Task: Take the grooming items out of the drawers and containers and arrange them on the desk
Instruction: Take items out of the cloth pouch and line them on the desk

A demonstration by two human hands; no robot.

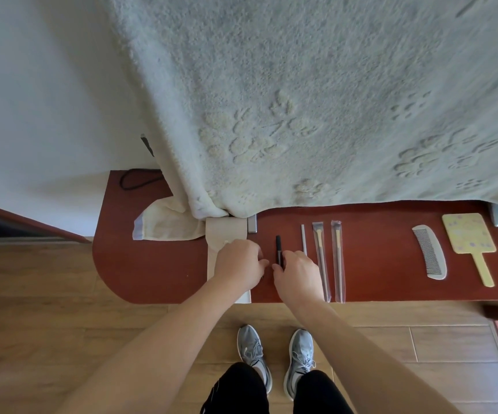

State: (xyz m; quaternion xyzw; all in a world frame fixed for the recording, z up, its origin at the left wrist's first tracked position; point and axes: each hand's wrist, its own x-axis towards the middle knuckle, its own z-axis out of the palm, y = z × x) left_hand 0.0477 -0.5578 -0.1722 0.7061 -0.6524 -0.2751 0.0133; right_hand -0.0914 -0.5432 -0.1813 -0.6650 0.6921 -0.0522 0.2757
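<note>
On the red-brown desk lies a short black stick-shaped item; my right hand pinches its near end. My left hand rests with curled fingers on a beige cloth pouch, just left of the black item; whether it holds anything is hidden. To the right lie a thin pale stick, two wrapped brushes, a grey comb and a yellow hand mirror, all lined up lengthwise.
A large pale fleece blanket hangs over the desk's back. A folded cream towel lies at the back left, a black cable behind it. Metal brackets stand by the blanket edge. Wooden floor and my shoes lie below.
</note>
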